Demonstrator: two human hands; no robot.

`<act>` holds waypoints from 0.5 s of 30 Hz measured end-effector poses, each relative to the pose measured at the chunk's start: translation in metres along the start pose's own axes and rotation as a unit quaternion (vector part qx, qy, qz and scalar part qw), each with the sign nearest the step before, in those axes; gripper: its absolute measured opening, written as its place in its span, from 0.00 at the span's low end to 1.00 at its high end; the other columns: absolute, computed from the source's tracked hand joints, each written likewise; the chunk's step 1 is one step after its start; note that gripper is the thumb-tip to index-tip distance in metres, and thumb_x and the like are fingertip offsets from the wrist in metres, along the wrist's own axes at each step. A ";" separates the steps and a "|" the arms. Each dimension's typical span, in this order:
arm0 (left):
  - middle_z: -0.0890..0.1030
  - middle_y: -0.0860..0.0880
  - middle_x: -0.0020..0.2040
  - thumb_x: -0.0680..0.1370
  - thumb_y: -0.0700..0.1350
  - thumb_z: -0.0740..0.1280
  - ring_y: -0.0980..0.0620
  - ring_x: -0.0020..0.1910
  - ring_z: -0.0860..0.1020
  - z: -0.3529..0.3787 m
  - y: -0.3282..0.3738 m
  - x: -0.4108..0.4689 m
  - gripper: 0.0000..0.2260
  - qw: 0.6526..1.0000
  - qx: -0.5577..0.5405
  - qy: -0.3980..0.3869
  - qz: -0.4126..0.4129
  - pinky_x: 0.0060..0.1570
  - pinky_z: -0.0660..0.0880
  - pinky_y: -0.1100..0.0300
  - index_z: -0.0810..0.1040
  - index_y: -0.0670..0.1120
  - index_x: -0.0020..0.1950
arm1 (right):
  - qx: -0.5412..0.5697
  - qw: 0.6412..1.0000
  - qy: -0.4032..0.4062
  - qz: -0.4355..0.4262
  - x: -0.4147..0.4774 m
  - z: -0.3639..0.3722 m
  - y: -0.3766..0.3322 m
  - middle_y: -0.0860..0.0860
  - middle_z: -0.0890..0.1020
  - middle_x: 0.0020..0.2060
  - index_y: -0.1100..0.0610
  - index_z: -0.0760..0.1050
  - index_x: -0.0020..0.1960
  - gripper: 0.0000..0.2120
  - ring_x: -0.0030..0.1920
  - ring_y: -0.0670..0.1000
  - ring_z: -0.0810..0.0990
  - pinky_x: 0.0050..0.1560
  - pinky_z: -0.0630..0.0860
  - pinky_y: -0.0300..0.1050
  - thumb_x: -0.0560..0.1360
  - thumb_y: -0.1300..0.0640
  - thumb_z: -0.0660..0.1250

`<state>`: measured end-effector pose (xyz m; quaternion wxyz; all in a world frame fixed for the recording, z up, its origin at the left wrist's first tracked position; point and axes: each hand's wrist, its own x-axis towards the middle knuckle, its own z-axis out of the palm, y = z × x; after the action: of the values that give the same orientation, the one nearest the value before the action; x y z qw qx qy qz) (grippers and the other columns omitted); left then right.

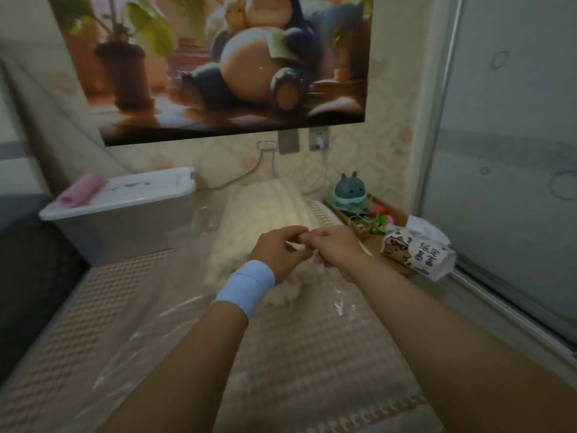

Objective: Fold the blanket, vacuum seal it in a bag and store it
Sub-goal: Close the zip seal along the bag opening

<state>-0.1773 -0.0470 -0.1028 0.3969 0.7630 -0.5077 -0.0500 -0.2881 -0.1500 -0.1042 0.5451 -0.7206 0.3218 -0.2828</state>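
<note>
Clear plastic vacuum bag (pixel 175 292) lies flat across the bed (pixel 312 364), on the pink-and-beige checked cover. The cream fluffy blanket (pixel 265 210) is already inside it, bunched toward the wall end w/ a loose tuft nearer the person.

Both hands meet right over the blanket, roughly mid-bed. L hand (pixel 281 248), w/ a pale blue wristband (pixel 246 284), has its fingers curled and its tips pinched against those of the R hand (pixel 334 248). They seem to nip the bag's film or edge between them. It's too blurred to say exactly which bit, and a small pale thing shows between the fingers. Neither hand is spread; forearms reach straight out from the viewer.

Far L on the bed: a white lidded storage box (pixel 125 220) w/ a pink roll (pixel 82 189) on its lid. Far R by the wall: a teal bunny-eared toy (pixel 348 192) at the end of a cardboard tray (pixel 396 214) of colourful bits, and a cartoon-print tissue pack (pixel 418 251) just beside that. Wall sockets (pixel 318 139) w/ plugs and cords sit under a big cartoon poster (pixel 218 64). A frosted glass door (pixel 505 151) runs along the R side.
</note>
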 end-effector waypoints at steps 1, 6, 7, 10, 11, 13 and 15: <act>0.84 0.55 0.47 0.71 0.47 0.74 0.57 0.40 0.80 -0.016 -0.009 -0.004 0.14 1.000 0.012 0.022 -0.008 0.50 0.76 0.63 0.82 0.54 0.56 | 0.028 0.999 -0.007 0.015 -0.001 0.021 -0.010 0.51 0.82 0.29 0.57 0.83 0.42 0.07 0.27 0.49 0.74 0.26 0.67 0.39 0.72 0.53 0.76; 0.82 0.57 0.37 0.71 0.46 0.75 0.59 0.34 0.78 -0.081 -0.055 -0.028 0.07 0.997 0.017 0.048 -0.052 0.41 0.75 0.64 0.84 0.49 0.49 | 0.055 0.995 -0.077 0.024 -0.008 0.095 -0.028 0.52 0.84 0.34 0.59 0.84 0.48 0.13 0.26 0.46 0.74 0.26 0.65 0.39 0.75 0.48 0.72; 0.81 0.57 0.37 0.73 0.47 0.74 0.62 0.33 0.77 -0.095 -0.066 -0.032 0.08 0.996 0.036 0.052 -0.060 0.41 0.74 0.65 0.84 0.48 0.50 | 0.048 0.994 -0.095 0.009 -0.008 0.111 -0.032 0.51 0.85 0.37 0.58 0.84 0.48 0.13 0.27 0.46 0.75 0.26 0.66 0.39 0.77 0.48 0.70; 0.80 0.57 0.42 0.75 0.49 0.72 0.60 0.38 0.77 -0.136 -0.100 -0.040 0.11 0.988 0.085 0.081 -0.102 0.47 0.72 0.65 0.82 0.49 0.55 | -0.138 0.975 -0.121 -0.126 0.003 0.157 -0.041 0.48 0.85 0.43 0.51 0.84 0.46 0.10 0.40 0.47 0.81 0.39 0.73 0.42 0.78 0.48 0.67; 0.79 0.57 0.45 0.75 0.49 0.71 0.58 0.41 0.78 -0.150 -0.118 -0.042 0.12 0.983 0.095 0.094 -0.127 0.49 0.70 0.66 0.81 0.50 0.57 | -0.218 0.951 -0.130 -0.177 0.009 0.177 -0.045 0.48 0.85 0.47 0.49 0.84 0.49 0.08 0.48 0.48 0.81 0.47 0.75 0.44 0.77 0.48 0.67; 0.81 0.54 0.51 0.74 0.47 0.71 0.53 0.49 0.79 -0.169 -0.144 -0.046 0.14 0.973 0.119 0.105 -0.167 0.53 0.70 0.65 0.80 0.50 0.60 | -0.358 0.889 -0.130 -0.254 0.015 0.205 -0.055 0.49 0.81 0.59 0.46 0.82 0.57 0.11 0.61 0.53 0.76 0.61 0.70 0.50 0.77 0.47 0.66; 0.81 0.50 0.56 0.75 0.45 0.70 0.50 0.55 0.79 -0.183 -0.173 -0.049 0.16 0.962 0.145 0.093 -0.214 0.56 0.71 0.61 0.78 0.49 0.62 | -0.462 0.822 -0.136 -0.304 0.024 0.230 -0.063 0.50 0.75 0.66 0.44 0.78 0.63 0.14 0.68 0.55 0.69 0.68 0.62 0.55 0.78 0.47 0.64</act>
<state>0.0142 0.1239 -0.1077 0.3072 0.9046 -0.2953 0.0114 -0.0886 -0.0168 -0.0982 0.0731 -0.9805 0.1022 -0.1509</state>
